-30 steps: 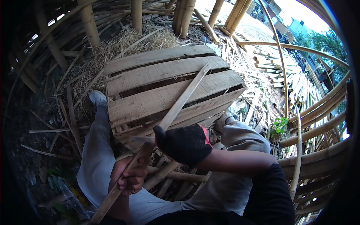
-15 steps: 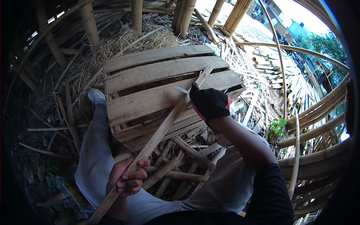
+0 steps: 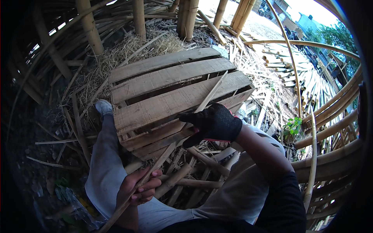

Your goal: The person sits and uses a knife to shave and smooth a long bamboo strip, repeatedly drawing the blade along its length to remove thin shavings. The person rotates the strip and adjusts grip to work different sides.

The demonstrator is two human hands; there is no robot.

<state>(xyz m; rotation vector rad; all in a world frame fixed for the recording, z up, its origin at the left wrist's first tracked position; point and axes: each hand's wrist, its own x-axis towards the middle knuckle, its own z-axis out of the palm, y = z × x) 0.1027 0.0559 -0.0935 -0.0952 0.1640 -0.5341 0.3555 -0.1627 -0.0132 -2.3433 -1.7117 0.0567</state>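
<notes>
A long bamboo strip slants from low at my left, up across the front edge of a slatted wooden crate. My bare left hand is closed round the strip's lower part, above my lap. My right hand, in a black and red glove, is at the strip's middle, by the crate's near edge. Its index finger and thumb reach to either side of the strip. The knife in that hand showed its blade earlier; the glove now hides it. Beyond the glove, the strip's far end lies over the crate's top slats.
Bamboo offcuts lie beneath the crate's near side. Dry shavings heap behind it, among upright bamboo poles. Cut bamboo lengths cover the ground at the right. Curved bamboo rails run close to my right arm.
My right hand has moved down the strip toward me, and the knife blade has gone out of sight. My left hand keeps its hold, and the view has shifted slightly.
</notes>
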